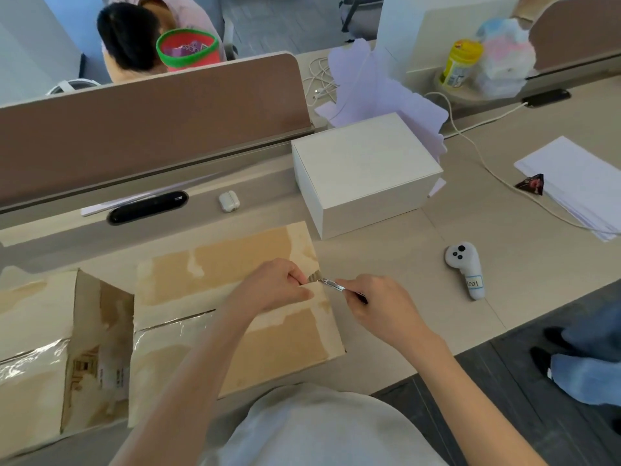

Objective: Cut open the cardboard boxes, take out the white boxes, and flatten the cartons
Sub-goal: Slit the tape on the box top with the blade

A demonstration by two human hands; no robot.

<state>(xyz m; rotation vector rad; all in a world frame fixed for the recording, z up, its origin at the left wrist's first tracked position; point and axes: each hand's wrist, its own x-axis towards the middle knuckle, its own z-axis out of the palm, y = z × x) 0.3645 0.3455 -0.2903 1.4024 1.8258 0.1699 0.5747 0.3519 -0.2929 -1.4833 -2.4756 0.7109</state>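
Cardboard box [215,264] lies on the desk [403,264] at the near centre, its top flaps closed, with clear tape along the seam. The left hand [279,284] rests at the right edge of its top, and its grip pinches a small strip of tape [314,275] lifted from the surface. The right hand [379,304] is just to the right; its grip is closed around a knife [331,284], whose thin blade points left and meets the strip. A second carton [37,331] stands at the near left, just beside the first. One white box [366,169] sits farther, to the right. A white controller [465,269] lies right of the hands, apart from them.
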